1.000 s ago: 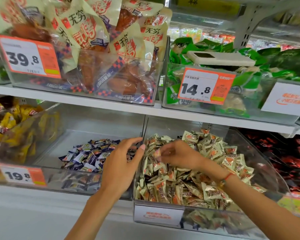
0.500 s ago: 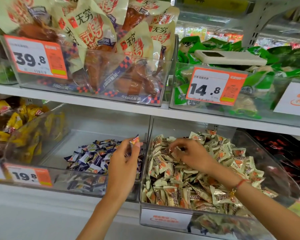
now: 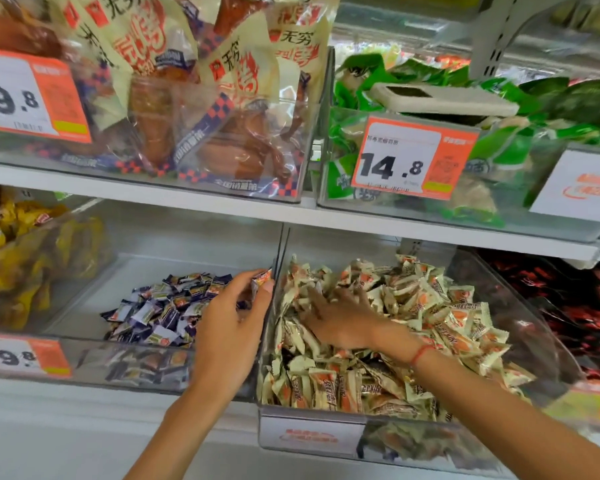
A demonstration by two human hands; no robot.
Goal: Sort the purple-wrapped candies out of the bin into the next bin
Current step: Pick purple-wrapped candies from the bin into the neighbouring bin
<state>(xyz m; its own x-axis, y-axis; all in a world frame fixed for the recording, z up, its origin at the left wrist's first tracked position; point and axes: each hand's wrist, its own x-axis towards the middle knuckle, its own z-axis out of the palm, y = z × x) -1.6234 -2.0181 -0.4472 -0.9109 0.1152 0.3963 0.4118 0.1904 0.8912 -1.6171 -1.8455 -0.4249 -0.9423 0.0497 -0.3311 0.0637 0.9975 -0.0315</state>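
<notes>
Two clear bins stand side by side on the lower shelf. The left bin (image 3: 84, 344) holds a small pile of purple-wrapped candies (image 3: 167, 306). The right bin (image 3: 312, 434) is heaped with cream-and-orange wrapped candies (image 3: 430, 306). My left hand (image 3: 229, 327) is over the left bin's right side, beside the wall between the bins, and pinches one small candy (image 3: 261, 278) at its fingertips. My right hand (image 3: 340, 317) lies on the cream pile with fingers spread among the wrappers; its image is blurred. Whether it holds anything I cannot tell.
A yellow-snack bin (image 3: 21, 265) sits at far left and a red-snack bin (image 3: 568, 306) at far right. The shelf above (image 3: 291, 216) carries bins of large snack packs, price tags 39.8 and 14.8 (image 3: 413, 157), and a white device (image 3: 440, 98) on green packs.
My left hand has taken a candy at the bins' divider and still holds it there. My right hand has moved down from pinching near the divider and spread into the cream pile.
</notes>
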